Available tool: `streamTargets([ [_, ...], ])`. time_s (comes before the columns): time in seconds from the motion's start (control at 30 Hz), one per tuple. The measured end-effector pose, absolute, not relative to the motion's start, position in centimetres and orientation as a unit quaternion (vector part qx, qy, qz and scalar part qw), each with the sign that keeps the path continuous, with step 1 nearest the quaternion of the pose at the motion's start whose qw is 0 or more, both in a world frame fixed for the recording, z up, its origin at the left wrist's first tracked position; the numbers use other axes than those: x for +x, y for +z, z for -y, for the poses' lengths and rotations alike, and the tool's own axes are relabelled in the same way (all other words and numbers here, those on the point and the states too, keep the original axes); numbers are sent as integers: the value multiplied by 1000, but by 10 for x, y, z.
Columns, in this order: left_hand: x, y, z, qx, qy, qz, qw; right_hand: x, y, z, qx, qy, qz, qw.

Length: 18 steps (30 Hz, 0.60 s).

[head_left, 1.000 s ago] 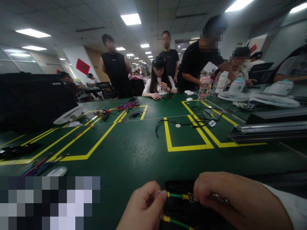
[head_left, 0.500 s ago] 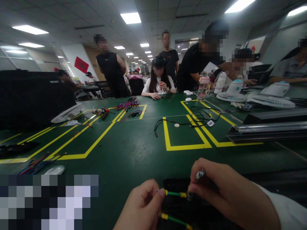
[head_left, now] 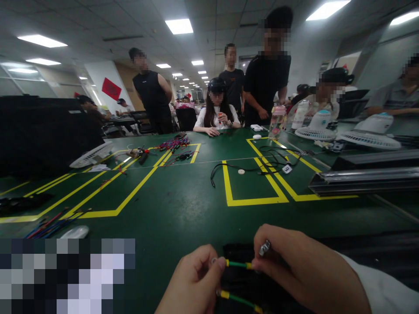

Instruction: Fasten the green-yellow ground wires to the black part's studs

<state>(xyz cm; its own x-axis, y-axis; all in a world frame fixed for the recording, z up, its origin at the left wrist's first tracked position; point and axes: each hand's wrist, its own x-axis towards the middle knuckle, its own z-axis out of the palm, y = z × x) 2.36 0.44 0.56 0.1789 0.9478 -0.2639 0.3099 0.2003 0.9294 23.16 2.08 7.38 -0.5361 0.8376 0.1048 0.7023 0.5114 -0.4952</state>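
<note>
My left hand (head_left: 196,279) pinches one end of a short green wire (head_left: 238,264) with yellow sleeves, near a small ring terminal (head_left: 214,261). My right hand (head_left: 291,261) is closed, its thumb and fingertips at the wire's other end, which they partly hide. A small silvery metal piece (head_left: 265,248), perhaps a bolt, sticks out of the curled fingers of that hand. Below, a second green wire (head_left: 240,299) with yellow ends runs from beside my left hand over a black surface (head_left: 237,250).
Yellow tape (head_left: 255,203) marks the green table (head_left: 183,209). A black cable (head_left: 235,165) lies ahead, metal profiles (head_left: 363,174) at right. Loose wires (head_left: 52,224) and a white mouse-like object (head_left: 75,232) are at left. Fans (head_left: 316,128) and a bottle (head_left: 277,122) stand farther back. A person (head_left: 218,113) sits opposite.
My right hand has moved slightly left and down, its thumb now covering the wire's right end. My left hand stays put. A person at the back has straightened up.
</note>
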Motion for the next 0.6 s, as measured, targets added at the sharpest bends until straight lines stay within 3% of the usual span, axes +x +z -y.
streamTargets([
  [0.6, 21, -2, -6, 550, 305, -551, 548, 233, 78, -18, -430, 197, 874, 112],
])
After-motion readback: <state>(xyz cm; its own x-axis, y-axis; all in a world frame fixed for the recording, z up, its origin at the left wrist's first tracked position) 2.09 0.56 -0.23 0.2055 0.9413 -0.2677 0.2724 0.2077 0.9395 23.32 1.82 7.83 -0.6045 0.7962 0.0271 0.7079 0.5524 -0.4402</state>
